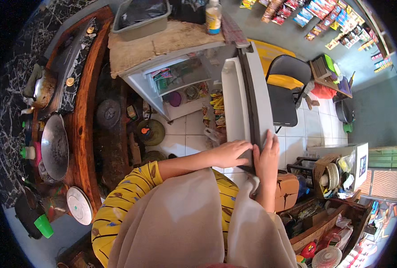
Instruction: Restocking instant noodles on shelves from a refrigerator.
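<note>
A small white refrigerator stands with its door (263, 90) swung open towards me. Along the door's inner edge runs a dark gasket (248, 87), pale shelf moulding (233, 100) beside it. My left hand (230, 154) reaches across from the left, its fingers bent onto the gasket near the door's closest end. Just right of it, my right hand (267, 160) holds the door edge, thumb on the gasket side and fingers lying along the white face. Inside the refrigerator cabinet (185, 110) are a drawer or shelf (181, 77), a purple round container (175, 98) and colourful packets (218, 107).
A wooden counter (89, 110) on the left carries a kettle (44, 87) and a wok (55, 147). A green gas cylinder (154, 132) stands below. Beyond the door is a black folding chair (284, 104). A grey tub (141, 21) and a bottle (213, 18) top the refrigerator.
</note>
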A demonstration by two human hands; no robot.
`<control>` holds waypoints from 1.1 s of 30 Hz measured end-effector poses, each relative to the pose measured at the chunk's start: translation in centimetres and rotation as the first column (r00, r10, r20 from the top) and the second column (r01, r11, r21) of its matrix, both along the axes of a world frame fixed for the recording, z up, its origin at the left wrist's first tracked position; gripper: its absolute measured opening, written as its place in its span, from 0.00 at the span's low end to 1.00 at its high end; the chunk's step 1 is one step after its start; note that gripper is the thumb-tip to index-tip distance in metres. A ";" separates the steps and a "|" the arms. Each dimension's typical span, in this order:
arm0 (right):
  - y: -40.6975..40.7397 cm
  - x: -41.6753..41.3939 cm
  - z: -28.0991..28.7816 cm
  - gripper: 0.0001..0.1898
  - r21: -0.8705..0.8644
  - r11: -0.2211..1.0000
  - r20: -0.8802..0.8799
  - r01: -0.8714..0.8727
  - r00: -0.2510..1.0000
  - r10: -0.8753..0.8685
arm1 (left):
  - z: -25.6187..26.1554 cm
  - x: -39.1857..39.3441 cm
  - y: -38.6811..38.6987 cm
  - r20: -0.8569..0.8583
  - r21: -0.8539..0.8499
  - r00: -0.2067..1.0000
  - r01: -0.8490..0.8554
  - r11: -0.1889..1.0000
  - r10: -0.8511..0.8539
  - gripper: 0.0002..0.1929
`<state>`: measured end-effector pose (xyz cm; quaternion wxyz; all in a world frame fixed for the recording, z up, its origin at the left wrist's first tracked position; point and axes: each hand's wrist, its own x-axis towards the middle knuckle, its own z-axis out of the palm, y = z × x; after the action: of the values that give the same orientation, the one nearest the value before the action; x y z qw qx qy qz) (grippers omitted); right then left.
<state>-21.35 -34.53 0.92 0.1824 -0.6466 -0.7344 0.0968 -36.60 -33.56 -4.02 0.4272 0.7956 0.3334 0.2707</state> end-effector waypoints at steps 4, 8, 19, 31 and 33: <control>1.9 5.5 0.2 0.37 0.077 0.990 0.211 0.115 0.969 -0.129 | -3.5 1.8 2.1 0.133 -0.244 0.988 0.113 0.963 -0.082 0.18; 5.4 8.9 -0.1 0.33 0.079 0.982 0.187 0.171 0.965 -0.183 | -10.7 -1.8 2.7 0.064 -0.305 0.990 -0.104 0.947 0.129 0.17; 13.7 -11.4 -9.7 0.18 0.037 0.893 -0.435 -0.449 0.797 0.419 | -21.3 -21.7 10.1 -0.245 -0.680 0.480 -0.705 0.204 0.842 0.14; 35.9 -38.4 -41.3 0.13 -0.455 0.889 -0.448 -0.055 0.877 -0.175 | -35.8 -36.1 27.3 -0.222 -0.641 0.107 -0.765 -0.063 0.969 0.20; 37.1 -44.2 -42.2 0.14 -0.410 0.900 -0.575 -0.147 0.807 -0.131 | -35.2 -40.5 28.1 -0.137 -0.126 0.173 -0.980 0.156 0.975 0.19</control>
<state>-65.58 2.54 -41.29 0.2516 -0.6050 -0.6031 0.4549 -77.14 -5.42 -39.24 0.2205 0.3542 0.7950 0.4403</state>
